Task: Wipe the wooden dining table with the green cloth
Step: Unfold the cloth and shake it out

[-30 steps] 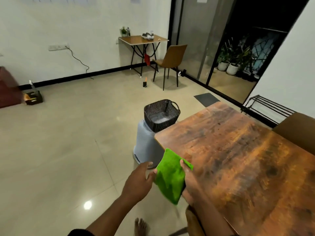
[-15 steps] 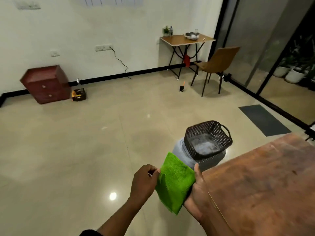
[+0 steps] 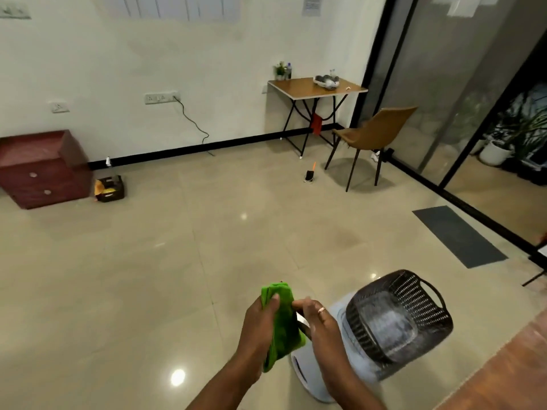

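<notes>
The green cloth (image 3: 283, 324) is bunched and folded narrow between both hands, held in the air over the floor. My left hand (image 3: 260, 324) grips its left side with the thumb pressed across the top. My right hand (image 3: 318, 322), wearing a ring, pinches the cloth's right edge. Only a corner of the wooden dining table (image 3: 503, 377) shows, at the bottom right.
A dark woven basket (image 3: 398, 318) sits tilted on a pale grey stool (image 3: 334, 368) just right of my hands. Farther off are a brown chair (image 3: 373, 137), a small folding table (image 3: 316, 88), a red drawer unit (image 3: 41, 167) and a dark mat (image 3: 458, 235).
The view has swung left, so the dining table has nearly left the frame. The flat cloth is now folded narrow, with my left hand gripping it fully instead of pinching its edge.
</notes>
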